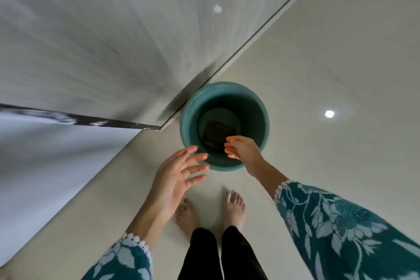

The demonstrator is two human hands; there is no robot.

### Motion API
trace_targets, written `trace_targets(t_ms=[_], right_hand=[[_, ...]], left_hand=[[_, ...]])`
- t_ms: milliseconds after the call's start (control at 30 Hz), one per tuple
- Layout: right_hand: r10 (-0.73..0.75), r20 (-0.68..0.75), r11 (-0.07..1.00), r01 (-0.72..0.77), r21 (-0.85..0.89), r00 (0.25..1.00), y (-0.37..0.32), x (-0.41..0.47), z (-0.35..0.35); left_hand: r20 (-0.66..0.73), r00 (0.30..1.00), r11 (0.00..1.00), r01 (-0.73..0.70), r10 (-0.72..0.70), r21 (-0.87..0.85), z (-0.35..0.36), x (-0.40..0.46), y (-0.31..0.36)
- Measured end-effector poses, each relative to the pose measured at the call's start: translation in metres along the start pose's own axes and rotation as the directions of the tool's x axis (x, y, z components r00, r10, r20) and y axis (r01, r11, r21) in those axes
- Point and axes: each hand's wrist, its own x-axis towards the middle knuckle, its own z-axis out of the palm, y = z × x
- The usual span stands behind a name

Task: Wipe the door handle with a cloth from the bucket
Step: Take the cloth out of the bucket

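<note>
1. pale glossy floor tiles (318, 63) fill the view, with a grey wood-grain door (102, 41) running off toward 10 o'clock; no handle shows.
2. a round teal plastic bucket (188, 109) stands on the floor just beside the door's lower corner, at 12 o'clock from the bare feet (234, 207), probably parked there to keep the cloth close to the job.
3. a dark, flat, squarish folded cloth (218, 132) lies on the bucket's bottom.
4. the right hand (243, 150) dips over the rim, fingers loosely bunched and empty, apparently going for the cloth.
5. the left hand (179, 173) hovers outside the rim at 7 o'clock, fingers spread wide, holding nothing.
</note>
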Motion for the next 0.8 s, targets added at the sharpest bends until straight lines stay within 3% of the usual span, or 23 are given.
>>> trace_targets(t_ms=[67, 167, 300, 433, 567, 633, 800], right_hand=[[-0.035, -0.11, 0.991, 0.02, -0.135, 0.993, 0.012, 0.055, 0.016], [-0.053, -0.134, 0.932, 0.001, -0.363, 0.99, 0.02, 0.127, 0.035], [-0.121, -0.062, 0.596, 0.022, -0.803, 0.991, 0.03, 0.193, 0.047], [-0.101, -0.073, 0.334, -0.035, -0.942, 0.992, 0.048, 0.223, 0.048], [-0.207, -0.095, 0.205, -0.052, -0.977, 0.974, 0.043, 0.207, 0.046], [-0.215, -0.07, 0.26, -0.012, -0.966, 0.974, 0.033, 0.179, 0.046], [-0.239, 0.088, 0.598, 0.219, -0.771, 0.967, -0.023, 0.045, 0.028]], left_hand=[[0.003, 0.998, 0.998, -0.069, 0.069, -0.006, -0.013, 0.045, -0.007], [0.053, 0.991, 0.992, -0.123, 0.122, -0.002, -0.028, 0.1, -0.005], [0.108, 0.982, 0.987, -0.158, 0.157, 0.008, -0.043, 0.136, -0.006], [0.111, 0.982, 0.989, -0.15, 0.151, -0.015, -0.053, 0.148, -0.013], [0.103, 0.983, 0.988, -0.153, 0.153, -0.009, -0.051, 0.134, -0.009], [0.077, 0.985, 0.988, -0.151, 0.151, -0.004, -0.047, 0.117, 0.0], [0.009, 0.99, 0.99, -0.143, 0.143, 0.012, -0.026, 0.03, 0.042]])
